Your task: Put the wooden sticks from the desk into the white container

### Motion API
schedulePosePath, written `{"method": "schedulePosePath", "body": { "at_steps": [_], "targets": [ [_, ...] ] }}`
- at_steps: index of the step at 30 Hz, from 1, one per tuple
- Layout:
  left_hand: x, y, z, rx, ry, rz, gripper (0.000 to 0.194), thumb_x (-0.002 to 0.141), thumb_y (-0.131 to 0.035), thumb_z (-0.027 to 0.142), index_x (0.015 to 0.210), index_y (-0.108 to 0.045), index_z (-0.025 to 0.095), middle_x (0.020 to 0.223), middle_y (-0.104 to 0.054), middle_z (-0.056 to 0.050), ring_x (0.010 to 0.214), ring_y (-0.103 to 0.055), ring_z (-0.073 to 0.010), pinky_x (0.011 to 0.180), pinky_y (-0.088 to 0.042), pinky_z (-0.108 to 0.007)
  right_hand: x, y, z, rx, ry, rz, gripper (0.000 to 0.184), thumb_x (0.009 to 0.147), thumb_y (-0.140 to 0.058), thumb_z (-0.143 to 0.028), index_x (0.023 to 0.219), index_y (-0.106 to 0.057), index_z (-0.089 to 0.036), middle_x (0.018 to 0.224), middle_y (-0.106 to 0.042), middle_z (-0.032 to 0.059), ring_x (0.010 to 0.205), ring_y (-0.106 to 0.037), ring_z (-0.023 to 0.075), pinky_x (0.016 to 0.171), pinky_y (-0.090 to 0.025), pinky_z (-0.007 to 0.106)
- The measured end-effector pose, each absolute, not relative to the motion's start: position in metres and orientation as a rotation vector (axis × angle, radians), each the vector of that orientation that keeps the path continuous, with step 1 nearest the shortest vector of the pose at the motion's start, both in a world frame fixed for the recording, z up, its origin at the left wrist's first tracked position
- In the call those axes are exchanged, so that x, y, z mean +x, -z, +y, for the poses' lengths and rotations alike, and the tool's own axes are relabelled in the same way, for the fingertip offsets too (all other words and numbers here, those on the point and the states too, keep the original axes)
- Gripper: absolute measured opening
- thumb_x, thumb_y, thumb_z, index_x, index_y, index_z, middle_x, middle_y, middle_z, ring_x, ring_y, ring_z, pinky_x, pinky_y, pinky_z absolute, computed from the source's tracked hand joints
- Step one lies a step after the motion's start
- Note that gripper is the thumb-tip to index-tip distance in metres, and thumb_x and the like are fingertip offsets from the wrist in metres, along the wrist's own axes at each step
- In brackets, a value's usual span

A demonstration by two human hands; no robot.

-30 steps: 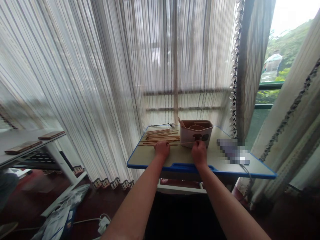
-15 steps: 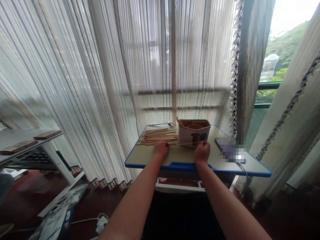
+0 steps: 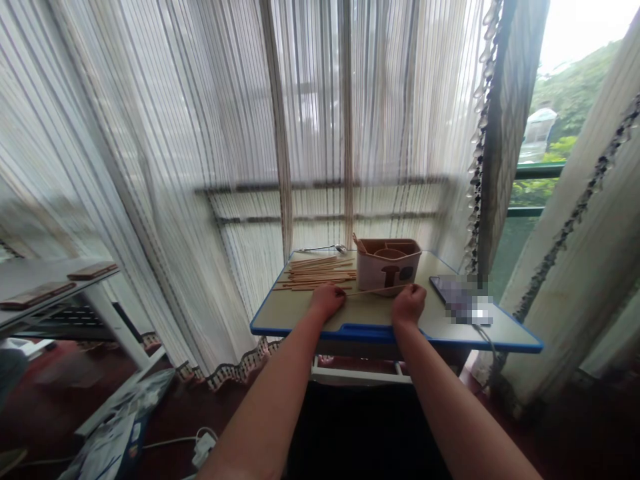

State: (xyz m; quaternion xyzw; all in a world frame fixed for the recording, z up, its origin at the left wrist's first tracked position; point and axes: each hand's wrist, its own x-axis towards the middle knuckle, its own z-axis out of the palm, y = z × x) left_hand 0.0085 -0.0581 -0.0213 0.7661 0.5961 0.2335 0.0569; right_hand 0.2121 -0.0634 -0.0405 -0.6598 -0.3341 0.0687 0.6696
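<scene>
A thin chopstick (image 3: 373, 291) stretches between my hands, low over the desk and in front of the utensil holder. My left hand (image 3: 329, 300) pinches its left end, and my right hand (image 3: 409, 304) is closed round the right end. Just beyond the left hand, several loose chopsticks (image 3: 320, 272) lie in a rough pile, mostly pointing left to right. The brown and pale utensil holder (image 3: 376, 270) has compartments and a dark mushroom-like print on its front. Something slim and wooden leans out of its left corner.
The small desk (image 3: 295, 315) has a blue rim. A metal utensil (image 3: 320, 249) lies at its back edge. To the right is a phone-like device (image 3: 450, 299), partly blurred, with a cable. Striped curtains (image 3: 240, 133) hang behind. A second table (image 3: 35, 273) stands at left.
Both hands have shifted slightly to the right and a little nearer me, with the chopstick still between them. The curtain behind has swayed. The pile and the holder have stayed put.
</scene>
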Motion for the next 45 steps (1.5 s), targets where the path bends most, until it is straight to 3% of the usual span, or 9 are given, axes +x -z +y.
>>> {"method": "schedulePosePath", "body": {
  "at_steps": [3,8,16,25,29,34,40,45],
  "targets": [
    [0.007,0.022,-0.055,2.266,-0.74,1.817,0.024,0.073,-0.05,0.033,0.091,-0.066,0.027,0.096,-0.063,0.0,0.094,-0.054,-0.0167,0.083,-0.038,-0.025,0.209,0.039,-0.064,-1.427,-0.185,-0.791,0.029,0.079,-0.028,-0.035,0.093,-0.046,-0.018,0.087,-0.056,0.0112,0.082,-0.052,0.0208,0.069,-0.037,0.031],
    [0.004,0.024,-0.051,2.135,-0.886,1.868,0.023,0.075,-0.05,0.028,0.09,-0.066,0.024,0.095,-0.064,-0.002,0.089,-0.056,-0.0154,0.08,-0.04,-0.024,0.202,0.038,-0.072,-1.246,-0.296,-0.946,0.032,0.08,-0.025,-0.035,0.1,-0.043,-0.018,0.081,-0.057,0.0042,0.062,-0.055,0.0147,0.055,-0.038,0.025],
    [0.003,0.03,-0.047,2.099,-1.024,1.85,0.014,0.071,-0.055,0.025,0.081,-0.065,0.021,0.089,-0.064,0.0,0.083,-0.056,-0.0126,0.076,-0.041,-0.021,0.199,0.028,-0.092,-1.295,-0.201,-1.237,0.021,0.071,-0.036,-0.03,0.071,-0.055,-0.02,0.063,-0.059,0.0014,0.062,-0.052,0.0163,0.06,-0.038,0.025],
    [0.001,0.032,-0.045,2.086,-1.08,1.78,0.016,0.075,-0.053,0.027,0.084,-0.065,0.021,0.088,-0.064,-0.001,0.082,-0.056,-0.0119,0.076,-0.042,-0.022,0.186,0.026,-0.089,-1.337,-0.226,-1.582,0.042,0.073,-0.042,-0.029,0.114,-0.047,-0.025,0.075,-0.061,0.0,0.065,-0.056,0.0158,0.062,-0.039,0.024],
    [0.002,0.033,-0.044,2.04,-1.215,1.609,0.017,0.076,-0.051,0.028,0.085,-0.064,0.02,0.088,-0.064,-0.002,0.079,-0.057,-0.0115,0.075,-0.043,-0.023,0.183,0.025,-0.089,-1.528,-0.125,-1.726,0.046,0.077,-0.041,-0.029,0.123,-0.041,-0.028,0.083,-0.063,0.003,0.072,-0.058,0.0175,0.063,-0.037,0.025],
    [0.002,0.034,-0.042,1.969,-1.479,1.375,0.026,0.078,-0.048,0.037,0.083,-0.062,0.016,0.074,-0.063,-0.003,0.067,-0.056,-0.0117,0.065,-0.043,-0.024,0.179,0.024,-0.088,-1.753,-0.044,-1.798,0.034,0.082,-0.035,-0.035,0.11,-0.052,-0.026,0.091,-0.063,0.0052,0.078,-0.057,0.0176,0.064,-0.036,0.025],
    [0.002,0.032,-0.045,1.867,-1.543,1.419,0.038,0.082,-0.034,0.047,0.073,-0.054,0.016,0.06,-0.055,0.0,0.053,-0.05,-0.0086,0.055,-0.039,-0.022,0.173,0.023,-0.093,-1.81,0.021,-1.907,0.03,0.085,-0.03,-0.035,0.095,-0.058,-0.027,0.096,-0.062,0.0041,0.079,-0.057,0.0172,0.063,-0.035,0.026],
    [0.005,0.032,-0.045,1.678,-1.62,1.465,0.045,0.084,-0.021,0.051,0.088,-0.049,0.017,0.067,-0.056,0.0,0.049,-0.048,-0.0079,0.051,-0.038,-0.022,0.18,0.013,-0.101,-1.626,0.094,-1.743,0.033,0.085,-0.029,-0.037,0.093,-0.057,-0.024,0.091,-0.063,0.0049,0.074,-0.057,0.017,0.062,-0.034,0.026]
  ]
}}
